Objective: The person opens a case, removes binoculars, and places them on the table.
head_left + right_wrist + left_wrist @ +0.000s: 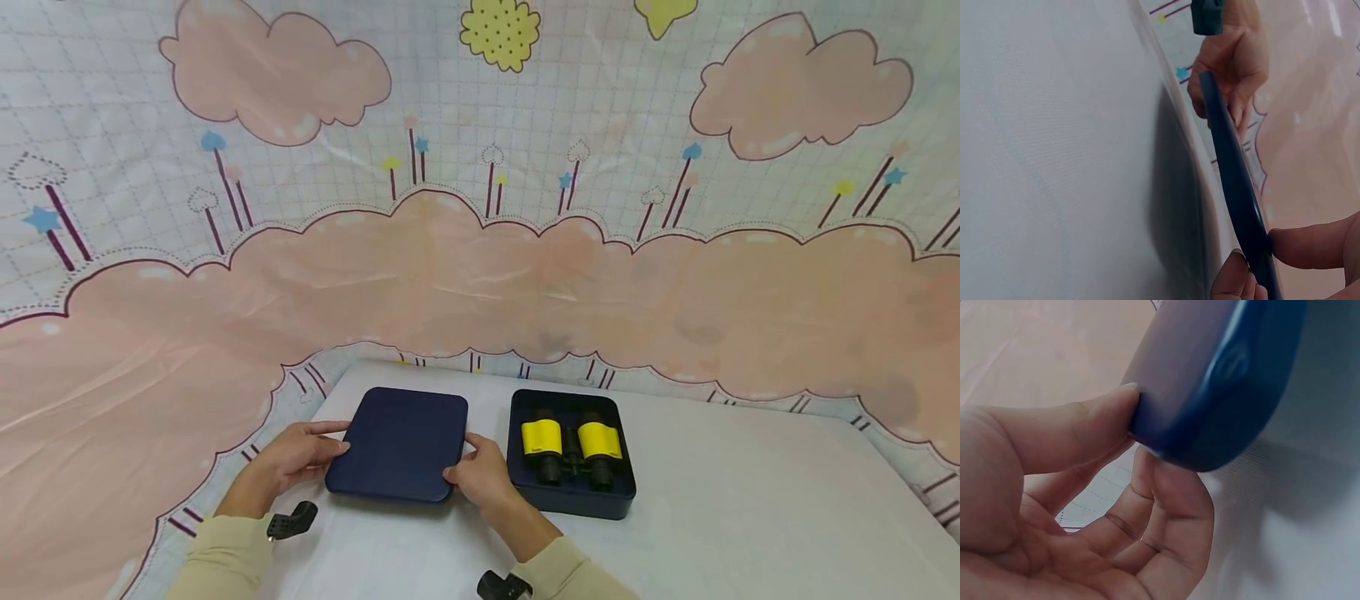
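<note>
A dark blue square lid (399, 446) is held by both hands above the left part of the white table. My left hand (291, 461) pinches its left edge, thumb on top and fingers beneath, as the left wrist view shows at a rounded corner of the lid (1210, 394). On the opposite edge, my right hand (483, 477) pinches the lid (1235, 169) between thumb and fingers. Just right of that hand stands an open dark blue box (573, 500). Binoculars (572, 446) with yellow and black barrels lie inside it.
The white-covered table (750, 483) extends to the right of the box. Behind and to the left hangs a printed cloth (525, 275) with pink clouds. A dark device (292, 521) is worn at the left wrist, another (504, 585) at the right.
</note>
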`<action>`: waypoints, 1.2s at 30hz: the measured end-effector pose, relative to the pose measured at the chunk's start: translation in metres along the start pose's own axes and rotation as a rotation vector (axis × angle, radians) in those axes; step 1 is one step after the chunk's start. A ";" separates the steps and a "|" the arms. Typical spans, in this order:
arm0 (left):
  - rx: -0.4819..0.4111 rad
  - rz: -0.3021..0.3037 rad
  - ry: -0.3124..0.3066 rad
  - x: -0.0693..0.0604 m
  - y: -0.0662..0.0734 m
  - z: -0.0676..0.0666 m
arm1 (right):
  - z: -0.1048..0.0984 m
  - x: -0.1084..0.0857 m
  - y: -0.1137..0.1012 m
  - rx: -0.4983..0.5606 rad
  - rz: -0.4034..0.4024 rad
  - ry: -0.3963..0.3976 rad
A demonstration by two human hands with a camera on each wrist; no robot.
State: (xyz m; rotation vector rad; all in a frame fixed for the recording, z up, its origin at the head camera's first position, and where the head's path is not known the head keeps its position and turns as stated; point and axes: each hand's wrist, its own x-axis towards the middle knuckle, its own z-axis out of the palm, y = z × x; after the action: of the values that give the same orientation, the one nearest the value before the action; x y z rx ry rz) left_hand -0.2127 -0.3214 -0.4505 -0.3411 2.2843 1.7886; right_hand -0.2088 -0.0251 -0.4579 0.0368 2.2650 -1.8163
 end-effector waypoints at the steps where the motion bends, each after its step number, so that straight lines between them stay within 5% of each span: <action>1: 0.002 0.002 -0.001 0.000 0.000 0.000 | 0.000 0.001 0.001 0.003 -0.005 0.000; 20: -0.052 0.035 -0.031 0.002 -0.009 0.005 | 0.005 0.003 0.011 -0.031 -0.013 0.019; 36: 0.154 0.036 0.091 0.003 -0.004 0.016 | 0.008 0.003 0.016 -0.197 -0.095 0.084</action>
State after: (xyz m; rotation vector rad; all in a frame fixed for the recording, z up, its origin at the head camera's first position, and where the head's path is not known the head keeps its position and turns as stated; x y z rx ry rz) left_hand -0.2140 -0.3070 -0.4593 -0.3625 2.4876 1.6317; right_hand -0.2076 -0.0298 -0.4752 -0.0294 2.5344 -1.6551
